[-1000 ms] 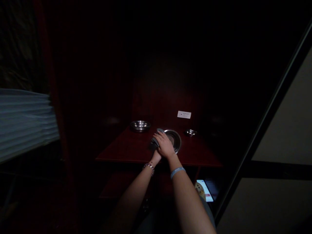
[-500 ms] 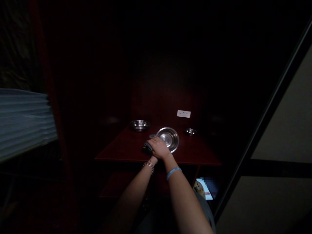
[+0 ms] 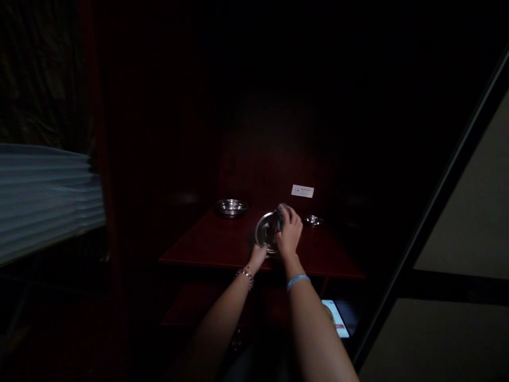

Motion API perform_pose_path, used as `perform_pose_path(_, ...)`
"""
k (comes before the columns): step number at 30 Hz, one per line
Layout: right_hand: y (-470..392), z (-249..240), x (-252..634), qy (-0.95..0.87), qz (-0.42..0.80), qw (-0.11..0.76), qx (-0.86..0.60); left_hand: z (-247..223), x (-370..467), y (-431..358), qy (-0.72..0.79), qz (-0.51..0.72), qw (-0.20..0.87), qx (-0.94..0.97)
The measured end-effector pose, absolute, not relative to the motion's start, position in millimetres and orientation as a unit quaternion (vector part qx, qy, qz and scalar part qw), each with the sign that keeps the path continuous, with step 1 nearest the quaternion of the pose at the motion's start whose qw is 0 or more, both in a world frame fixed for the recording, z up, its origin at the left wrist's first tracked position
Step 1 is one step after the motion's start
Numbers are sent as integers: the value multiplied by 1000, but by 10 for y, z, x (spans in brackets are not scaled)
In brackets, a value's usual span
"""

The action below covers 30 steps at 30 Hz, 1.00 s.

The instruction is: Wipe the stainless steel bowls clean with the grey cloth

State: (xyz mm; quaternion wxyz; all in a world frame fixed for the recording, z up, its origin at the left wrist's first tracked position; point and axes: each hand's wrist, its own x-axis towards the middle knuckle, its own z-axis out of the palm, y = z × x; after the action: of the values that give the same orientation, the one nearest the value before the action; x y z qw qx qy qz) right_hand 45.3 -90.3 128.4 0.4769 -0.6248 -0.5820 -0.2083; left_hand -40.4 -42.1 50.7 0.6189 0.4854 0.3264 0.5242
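A shiny steel bowl (image 3: 264, 232) is tilted up above the dark red desk. My left hand (image 3: 259, 255) grips its lower rim, thumb on the near side. My right hand (image 3: 291, 231) is closed around a dark grey cloth (image 3: 281, 216) and presses it against the bowl's right side, covering part of the rim. Back on the left stands a stack of steel bowls (image 3: 231, 208). A smaller steel bowl (image 3: 313, 220) sits to the right, just past my right hand.
The dark red desk (image 3: 207, 246) has a front edge just above my wrists. A white socket panel (image 3: 303, 191) is on the back wall. Below right glows a phone-like screen (image 3: 337, 319). Pale pleated fabric (image 3: 47, 191) hangs at the left.
My right hand has moved with the cloth from the bowl's left side to its right side. My left hand now shows at the bowl's lower rim. The view has shifted slightly.
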Motion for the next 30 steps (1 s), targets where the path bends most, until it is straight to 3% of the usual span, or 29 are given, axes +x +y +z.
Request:
perform_pose_path(4,-970,1160,800,-415,-194,584,-670,386,-374,-355,335,525,629,466)
perform_pose_path(11,-972,1145,953,-463,-194,593,-630,336,-370,-278,326,514,618,497)
perform_pose_path(13,-929,1141,912,-533,-193,570,-595,311,-362,-253,329,510,613,506)
perform_pose_path(20,-771,1087,678,-722,-195,347,-566,298,-355,-252,323,516,599,520)
perform_pose_path(30,-809,1128,648,-634,-217,343,-659,242,-337,-196,334,527,606,494)
